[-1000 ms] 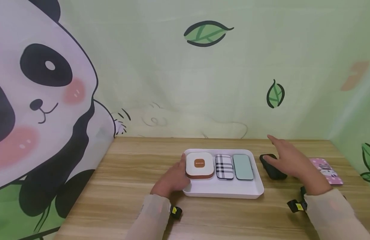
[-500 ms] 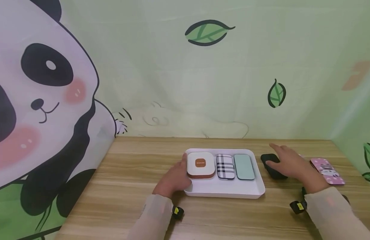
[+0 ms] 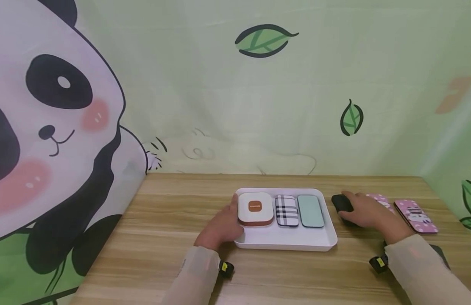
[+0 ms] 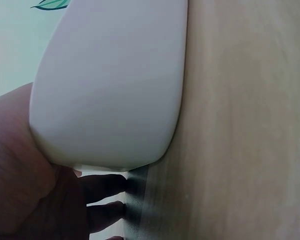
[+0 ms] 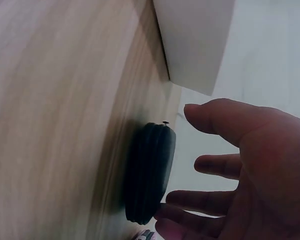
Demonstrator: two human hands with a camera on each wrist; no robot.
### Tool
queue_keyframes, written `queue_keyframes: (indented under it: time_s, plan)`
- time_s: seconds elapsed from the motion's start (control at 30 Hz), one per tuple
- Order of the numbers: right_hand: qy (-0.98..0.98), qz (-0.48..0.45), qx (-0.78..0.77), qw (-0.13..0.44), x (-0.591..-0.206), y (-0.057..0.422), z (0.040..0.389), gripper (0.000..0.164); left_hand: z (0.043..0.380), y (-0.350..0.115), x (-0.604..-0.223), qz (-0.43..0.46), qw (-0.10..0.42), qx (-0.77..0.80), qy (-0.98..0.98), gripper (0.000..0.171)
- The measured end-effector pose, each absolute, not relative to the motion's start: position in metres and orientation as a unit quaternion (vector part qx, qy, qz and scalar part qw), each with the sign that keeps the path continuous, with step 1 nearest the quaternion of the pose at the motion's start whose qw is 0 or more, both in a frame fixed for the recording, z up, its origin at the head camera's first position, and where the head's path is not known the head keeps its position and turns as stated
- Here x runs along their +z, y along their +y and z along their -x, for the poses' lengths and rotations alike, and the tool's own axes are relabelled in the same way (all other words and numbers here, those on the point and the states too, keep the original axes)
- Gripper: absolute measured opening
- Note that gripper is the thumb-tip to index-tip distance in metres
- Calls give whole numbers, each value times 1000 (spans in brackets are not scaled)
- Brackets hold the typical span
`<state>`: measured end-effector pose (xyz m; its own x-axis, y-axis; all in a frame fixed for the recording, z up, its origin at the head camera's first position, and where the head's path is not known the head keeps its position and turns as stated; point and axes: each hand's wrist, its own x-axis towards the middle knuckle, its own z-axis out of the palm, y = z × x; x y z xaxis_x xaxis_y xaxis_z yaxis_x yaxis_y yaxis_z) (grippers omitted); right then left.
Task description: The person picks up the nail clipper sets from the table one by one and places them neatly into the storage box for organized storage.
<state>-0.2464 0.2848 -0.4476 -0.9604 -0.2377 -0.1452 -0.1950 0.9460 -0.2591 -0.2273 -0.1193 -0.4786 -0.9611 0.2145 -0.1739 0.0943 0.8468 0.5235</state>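
In the head view my left hand (image 3: 221,224) grips the left wall of a white tray (image 3: 285,240), thumb near the front corner. The left wrist view shows the tray's outer wall (image 4: 110,85) against the hand, fingers reaching behind it. Inside the tray sit a white rounded case (image 3: 256,207) with a brown base, a plaid case (image 3: 286,211) and a mint-green case (image 3: 310,211). My right hand (image 3: 366,209) is over a black zippered case (image 3: 341,203) on the table. In the right wrist view its fingers are spread beside this case (image 5: 150,175), not wrapped around it.
A pink printed case (image 3: 416,216) lies right of my right hand; another pink item (image 3: 381,200) is partly hidden behind that hand. A dark item (image 3: 440,255) shows beside the right sleeve. A printed cloth backdrop (image 3: 204,106) rises behind the wooden table (image 3: 174,203).
My right hand has lowered onto the black zippered case, its fingers coming closer to it. The left hand and the tray have stayed in place.
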Motion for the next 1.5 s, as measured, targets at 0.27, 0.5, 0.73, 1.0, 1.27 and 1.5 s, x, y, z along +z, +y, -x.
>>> queue_keyframes:
  time_s: [0.27,0.5,0.73,1.0,1.27,1.5]
  plan:
    - [982,112,-112,105,-454,290,250,73,228,-119,-477,-85,116,259,955,98]
    - [981,111,-106,116,-455,293,252,76,230,-120,-479,-89,115,257,955,99]
    - [982,113,-106,104,-456,293,255,78,231,-121,-482,-88,117,259,955,100]
    - [986,101,-97,86,-459,289,254,81,230,-121,-482,-90,116,260,954,99]
    - [989,65,-122,54,-457,288,254,82,232,-122,-485,-86,118,259,955,99]
    - [987,31,-152,37,-443,281,254,84,232,-121,-485,-88,115,259,955,99]
